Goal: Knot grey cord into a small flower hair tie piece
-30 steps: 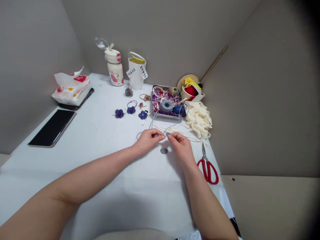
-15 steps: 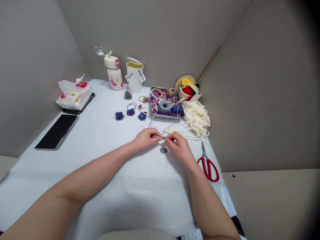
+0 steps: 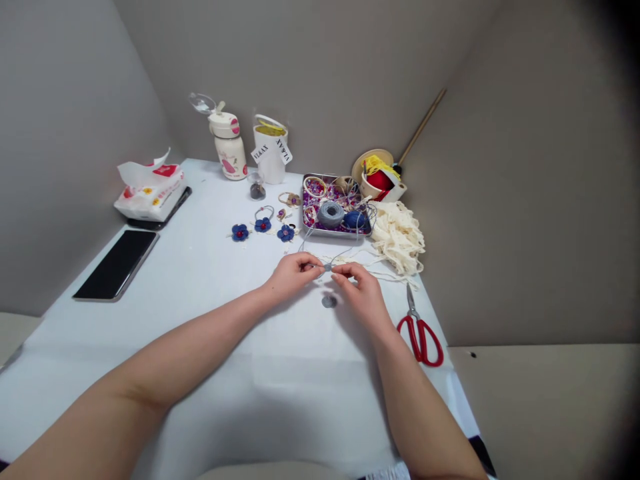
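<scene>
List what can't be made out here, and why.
In the head view:
Gray piece between left hand and right hand: tiny, partly covered by them.
Dark slab: mostly hidden beneath the tissue pack.
Beads in the metal tray: too small to count.
Right arm: cut off by the bottom edge.

Single head-worn view. Lens sits above and behind the grips, facing forward and down over the surface. Left forearm rises from the lower left corner to the left grip; right forearm rises from the bottom edge to the right grip. Both grips lie close together, slightly below mid-frame. Range moderate: grips appear small, fine detail between them hard to read. Field wide: back wall beyond the grips, left wall and right wall flanking them. Dark border far right of the grips.
</scene>
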Available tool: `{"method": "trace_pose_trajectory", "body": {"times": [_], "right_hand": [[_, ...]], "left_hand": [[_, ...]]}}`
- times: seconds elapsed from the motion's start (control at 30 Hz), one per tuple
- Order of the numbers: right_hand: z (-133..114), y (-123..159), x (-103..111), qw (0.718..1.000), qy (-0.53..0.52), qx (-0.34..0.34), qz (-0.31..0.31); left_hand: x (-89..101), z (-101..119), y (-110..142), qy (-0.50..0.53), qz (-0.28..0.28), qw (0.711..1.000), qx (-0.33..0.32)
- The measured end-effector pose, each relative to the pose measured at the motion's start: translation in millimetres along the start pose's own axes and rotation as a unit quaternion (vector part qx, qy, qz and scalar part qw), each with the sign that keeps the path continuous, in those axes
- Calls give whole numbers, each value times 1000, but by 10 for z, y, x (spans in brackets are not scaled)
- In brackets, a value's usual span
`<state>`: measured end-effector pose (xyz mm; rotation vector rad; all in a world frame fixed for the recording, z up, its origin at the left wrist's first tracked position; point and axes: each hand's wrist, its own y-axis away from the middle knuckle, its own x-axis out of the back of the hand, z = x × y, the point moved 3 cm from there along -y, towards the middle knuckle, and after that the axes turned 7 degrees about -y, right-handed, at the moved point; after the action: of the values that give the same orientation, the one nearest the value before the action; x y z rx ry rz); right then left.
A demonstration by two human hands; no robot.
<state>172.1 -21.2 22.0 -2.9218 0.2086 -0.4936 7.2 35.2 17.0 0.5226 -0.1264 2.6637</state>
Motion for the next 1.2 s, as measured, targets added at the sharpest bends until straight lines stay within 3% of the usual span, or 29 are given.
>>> {"method": "trace_pose_trajectory", "body": {"times": [0.1,0.27,0.57,0.73,0.9,1.03,1.2], "right_hand": [[40,7,-30,996,-70,-46,29],[120,21,-91,983,-151,-98,42],[135,39,-131,979,-173,-98,46],[134,34,-104,987,-134,-83,39],[64,9,-27,996,-59,-48,42],[53,-1,-4,999,-15,-27,21],[82,-2,0,1000,20,-6,-8]], "left_hand": [[-40,2,27,61,21,997,40],[-101,18,75,95,28,994,38],[-115,5,87,94,32,994,37],[-128,-41,63,86,9,995,40],[-78,-57,24,15,-1,1000,25],[-34,-15,9,-37,1,999,-14],[-25,-15,-4,-79,-12,997,-15]]}}
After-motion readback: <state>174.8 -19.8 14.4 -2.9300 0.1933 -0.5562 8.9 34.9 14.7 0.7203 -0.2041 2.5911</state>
